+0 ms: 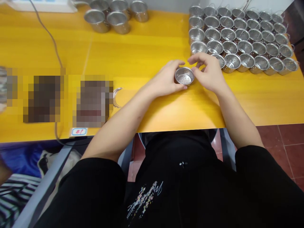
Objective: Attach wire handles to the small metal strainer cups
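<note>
A small round metal cup with a perforated bottom (pixel 184 77) stands upright on the yellow table in front of me. My left hand (pixel 169 77) is wrapped round its left side, thumb at the near side and fingers at the far side. Close by its right rim is my right hand (pixel 206 70), with the fingers curved and the index finger and thumb apart. The right thumb is at the rim; whether it touches cannot be made out. No wire handle shows clearly on this cup. Several loose curved metal wires (pixel 117 97) lie left of my left forearm.
Rows of perforated metal cups with wire handles (pixel 245 61) fill the table's right side, just beyond my right hand. Several more metal cups (pixel 118 23) stand at the back left. A cable (pixel 51 36) crosses the left side, near two blurred dark items (pixel 92 101).
</note>
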